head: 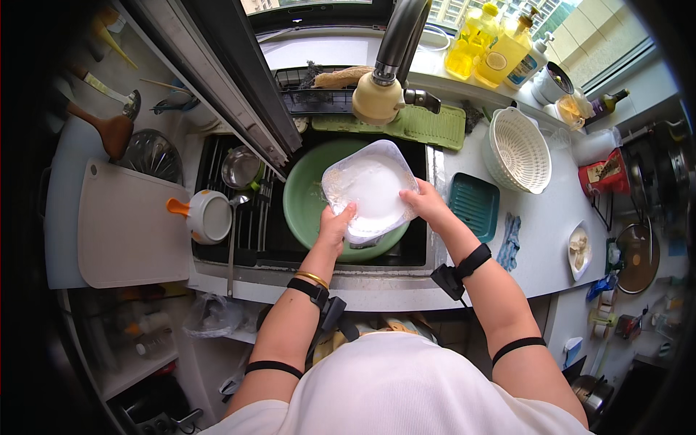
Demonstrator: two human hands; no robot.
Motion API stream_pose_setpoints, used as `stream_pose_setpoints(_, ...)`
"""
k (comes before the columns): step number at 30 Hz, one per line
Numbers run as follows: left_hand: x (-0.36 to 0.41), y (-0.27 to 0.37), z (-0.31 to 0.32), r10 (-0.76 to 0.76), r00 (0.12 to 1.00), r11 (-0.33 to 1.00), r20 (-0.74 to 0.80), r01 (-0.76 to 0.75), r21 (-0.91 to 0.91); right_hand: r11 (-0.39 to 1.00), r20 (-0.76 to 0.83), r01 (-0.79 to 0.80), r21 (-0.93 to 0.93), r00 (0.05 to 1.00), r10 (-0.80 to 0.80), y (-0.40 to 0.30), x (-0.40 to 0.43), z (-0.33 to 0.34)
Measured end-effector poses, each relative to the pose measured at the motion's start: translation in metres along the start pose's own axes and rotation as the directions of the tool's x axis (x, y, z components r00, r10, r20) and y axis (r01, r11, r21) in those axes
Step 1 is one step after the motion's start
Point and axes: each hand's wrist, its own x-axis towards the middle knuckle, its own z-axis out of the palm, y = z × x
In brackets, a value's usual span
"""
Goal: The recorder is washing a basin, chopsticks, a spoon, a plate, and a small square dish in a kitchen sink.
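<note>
A white square dish (pixel 375 185) with rounded corners and a patterned rim is held tilted over the sink. My left hand (pixel 334 225) grips its lower left edge, thumb on the inner face. On the right edge, my right hand (pixel 427 202) holds it the same way, thumb inside. The dish's surface looks wet. Beneath it a green plastic basin (pixel 299 217) stands in the dark sink (pixel 416 247); the dish hides much of the basin's inside. Above the far side hangs the faucet (pixel 379 98) with a cream-coloured head.
Left of the basin, a drying rack (pixel 266 217) bears a small metal pot (pixel 241 167) and a white pan (pixel 211 217) with an orange handle. Right of the sink are a teal tray (pixel 474 206), a white colander (pixel 519 149) and a blue striped cloth (pixel 509 242). A dark window frame (pixel 234 70) juts in.
</note>
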Motion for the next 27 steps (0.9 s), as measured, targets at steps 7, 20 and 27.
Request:
stream_pose_setpoints(7, 0.034, 0.064, 0.01, 0.367, 0.919, 0.349, -0.145, 0.009, 0.937, 0.949, 0.009, -0.086, -0.304, 0.996, 0.093, -0.032, -0.013, -0.003)
stream_pose_setpoints(20, 0.014, 0.028, 0.015, -0.035, 0.988, 0.927, 0.153, -0.025, 0.373, 0.7, -0.094, 0.379, -0.605, 0.839, -0.536, -0.064, -0.004, 0.002)
stream_pose_setpoints(27, -0.007, 0.043, 0.022, -0.03, 0.999, 0.995, -0.015, 0.031, 0.091, 0.968, -0.136, 0.056, -0.243, 0.986, -0.091, -0.044, 0.03, -0.021)
